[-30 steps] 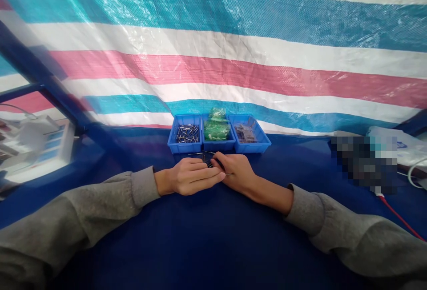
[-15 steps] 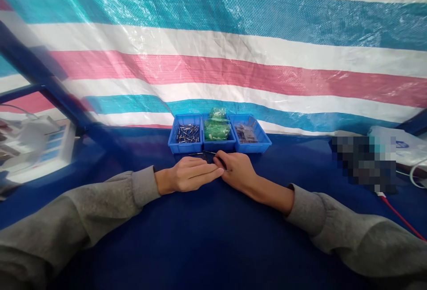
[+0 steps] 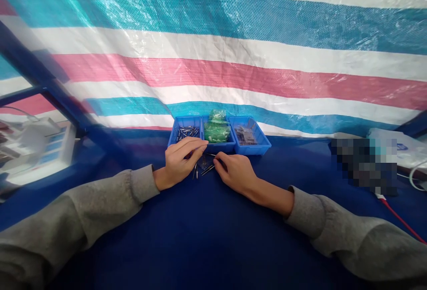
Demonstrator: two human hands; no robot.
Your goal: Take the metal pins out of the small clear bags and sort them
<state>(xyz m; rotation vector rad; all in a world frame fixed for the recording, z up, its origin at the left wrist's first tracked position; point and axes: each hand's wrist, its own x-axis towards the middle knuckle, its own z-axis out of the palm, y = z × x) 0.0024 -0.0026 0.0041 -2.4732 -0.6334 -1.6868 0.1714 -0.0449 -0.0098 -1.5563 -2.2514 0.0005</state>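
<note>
My left hand (image 3: 184,160) is raised in front of the left bin, thumb and fingertips pressed together. Whatever may be in that pinch is too small to make out. My right hand (image 3: 236,172) rests low in front of the middle bin with thumb and forefinger closed. From its fingertips a thin metal rod (image 3: 211,154) sticks out to the left. Between the two hands, several slim metal rods (image 3: 207,170) lie on the dark blue table (image 3: 213,236), one with a whitish end. The left blue bin (image 3: 171,138) holds many similar metal pieces, partly covered by my left hand.
Beside it stand a middle bin (image 3: 230,147) with green plastic packets (image 3: 216,132) and a right bin (image 3: 255,149) with small clear packets (image 3: 246,135). Striped sheeting (image 3: 233,72) hangs behind. A blurred-out dark item with a red cable (image 3: 400,216) lies right; white equipment (image 3: 50,147) stands left.
My left hand has lifted away from my right hand, up and left toward the left bin. The rods on the table now show between them. My right hand has barely moved.
</note>
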